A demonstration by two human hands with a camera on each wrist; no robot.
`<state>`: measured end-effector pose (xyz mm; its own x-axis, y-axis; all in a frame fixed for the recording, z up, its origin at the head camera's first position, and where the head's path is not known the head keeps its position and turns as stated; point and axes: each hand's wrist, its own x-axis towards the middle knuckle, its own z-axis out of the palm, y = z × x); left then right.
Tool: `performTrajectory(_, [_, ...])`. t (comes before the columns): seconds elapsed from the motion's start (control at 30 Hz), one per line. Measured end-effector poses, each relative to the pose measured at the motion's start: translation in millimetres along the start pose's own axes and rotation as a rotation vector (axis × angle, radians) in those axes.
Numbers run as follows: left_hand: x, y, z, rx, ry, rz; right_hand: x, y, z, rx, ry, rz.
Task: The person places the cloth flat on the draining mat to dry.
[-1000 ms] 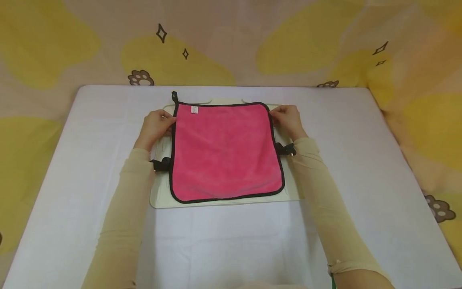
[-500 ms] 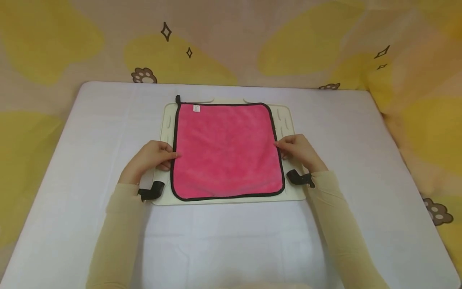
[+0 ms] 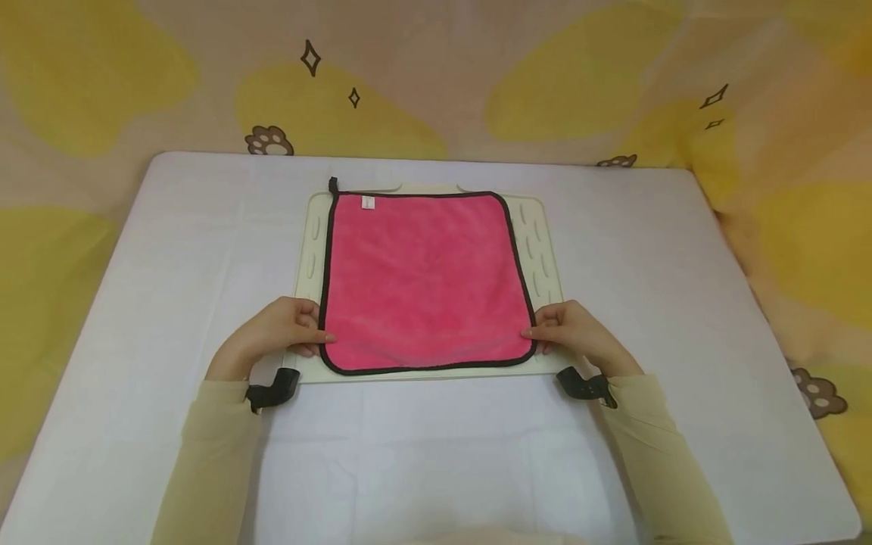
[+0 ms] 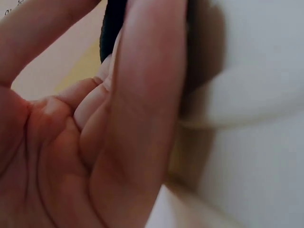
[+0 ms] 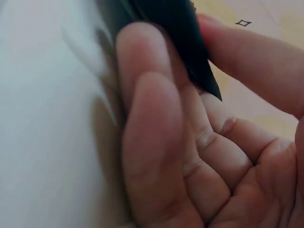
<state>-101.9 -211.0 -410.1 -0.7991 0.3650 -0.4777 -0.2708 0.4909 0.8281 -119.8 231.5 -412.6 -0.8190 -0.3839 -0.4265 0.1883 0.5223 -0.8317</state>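
Observation:
A pink cleaning cloth (image 3: 425, 280) with black edging lies spread flat over a cream board (image 3: 534, 242) with raised oval ridges. My left hand (image 3: 282, 329) pinches the cloth's left edge close to the near corner, thumb on top and fingers beneath. On the opposite side my right hand (image 3: 572, 331) grips the right edge in the same way, also near its near corner. In the left wrist view the black edging (image 4: 112, 28) shows behind the fingers. The right wrist view has the edging (image 5: 190, 42) between thumb and fingers.
Under the board is a white-covered table (image 3: 681, 303) with rounded far corners. A patterned yellow and pink curtain (image 3: 436, 76) rises behind it and along the sides. A black wrist mount (image 3: 274, 390) sits on the left sleeve, another (image 3: 586, 386) on the right.
Both hands have slid from near the cloth's far corners down its side edges toward the near corners. The cloth has stayed spread in place on the board.

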Motion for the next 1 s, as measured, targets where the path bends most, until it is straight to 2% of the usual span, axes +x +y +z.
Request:
performTrajectory(0.13, [-2.1, -0.6, 1.4, -0.012, -0.023, 0.022, -4.1, 1.3, 4.3, 0.033, -0.016, 0.004])
performTrajectory(0.43, [-3.3, -1.6, -1.2, -0.055, -0.053, 0.037, -9.3, 4.0, 5.3, 0.1, 0.012, 0.047])
performTrajectory(0.67, [-6.9, -2.3, 5.0, -0.058, -0.105, 0.087, -9.7, -0.3, 11.4, 0.072, 0.05, 0.052])
performTrajectory(0.83, [-8.0, -3.7, 9.0, -0.054, -0.089, 0.08, -8.7, -1.5, 17.2, 0.025, 0.103, 0.057])
performTrajectory(1.0, [-9.1, -4.6, 8.6, -0.032, -0.084, 0.076, -9.9, -0.6, 19.0, 0.036, 0.108, 0.055])
